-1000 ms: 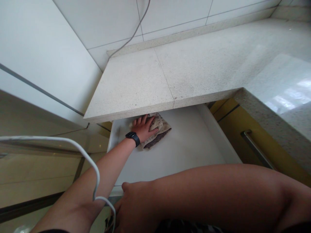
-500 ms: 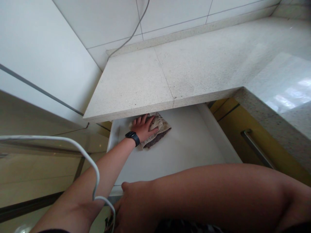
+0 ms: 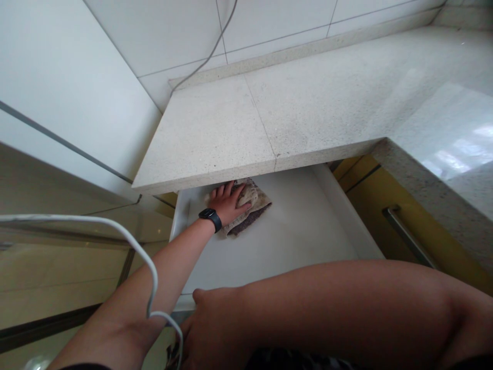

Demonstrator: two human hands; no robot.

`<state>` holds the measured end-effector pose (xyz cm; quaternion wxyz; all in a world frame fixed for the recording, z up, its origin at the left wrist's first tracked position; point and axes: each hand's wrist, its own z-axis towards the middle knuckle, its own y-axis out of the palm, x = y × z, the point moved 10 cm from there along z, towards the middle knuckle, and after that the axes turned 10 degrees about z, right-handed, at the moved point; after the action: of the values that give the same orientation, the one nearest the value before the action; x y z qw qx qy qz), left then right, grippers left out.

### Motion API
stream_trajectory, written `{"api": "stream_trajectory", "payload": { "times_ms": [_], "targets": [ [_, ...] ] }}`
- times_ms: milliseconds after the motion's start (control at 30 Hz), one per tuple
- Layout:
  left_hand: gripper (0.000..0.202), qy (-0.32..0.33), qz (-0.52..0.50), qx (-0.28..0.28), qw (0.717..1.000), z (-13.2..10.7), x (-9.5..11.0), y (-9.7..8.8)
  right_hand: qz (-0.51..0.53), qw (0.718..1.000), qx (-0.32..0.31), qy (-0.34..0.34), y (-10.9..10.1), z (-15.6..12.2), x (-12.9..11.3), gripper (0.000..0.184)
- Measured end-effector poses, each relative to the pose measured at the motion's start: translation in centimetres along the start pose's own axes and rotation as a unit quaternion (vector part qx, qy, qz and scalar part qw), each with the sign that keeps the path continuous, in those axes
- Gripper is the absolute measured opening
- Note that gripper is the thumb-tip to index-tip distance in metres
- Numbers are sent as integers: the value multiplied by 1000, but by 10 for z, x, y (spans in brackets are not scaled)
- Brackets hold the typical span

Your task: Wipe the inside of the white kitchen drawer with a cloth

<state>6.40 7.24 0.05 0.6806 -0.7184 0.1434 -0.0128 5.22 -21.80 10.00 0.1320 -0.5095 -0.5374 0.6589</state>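
My left hand reaches deep into an open white drawer and lies flat, fingers spread, on a crumpled beige and brown cloth at the drawer's back left, just under the countertop's edge. A black watch sits on that wrist. My right hand is at the drawer's near front edge, thumb on top and fingers curled down over the edge. My right forearm crosses the bottom of the view.
A speckled stone countertop overhangs the drawer's back. A white cable loops over my left arm. To the right stands a yellow cabinet front with a metal bar handle. White wall tiles rise behind.
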Motion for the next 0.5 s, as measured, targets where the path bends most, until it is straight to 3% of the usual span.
{"api": "stream_trajectory", "payload": {
  "times_ms": [100,233,367,500],
  "targets": [
    [80,0,2,3,1000,0,0,-1,29,998,-47,5,-3,-7,-3,55],
    [80,-4,4,-8,1000,0,0,0,30,998,-54,4,-4,-9,-5,55],
    [80,-2,2,-9,1000,0,0,1,8,1000,-18,-4,-6,-7,-5,52],
    [80,0,4,-2,1000,0,0,1,32,998,-47,8,-1,-7,-3,54]
  ]
}}
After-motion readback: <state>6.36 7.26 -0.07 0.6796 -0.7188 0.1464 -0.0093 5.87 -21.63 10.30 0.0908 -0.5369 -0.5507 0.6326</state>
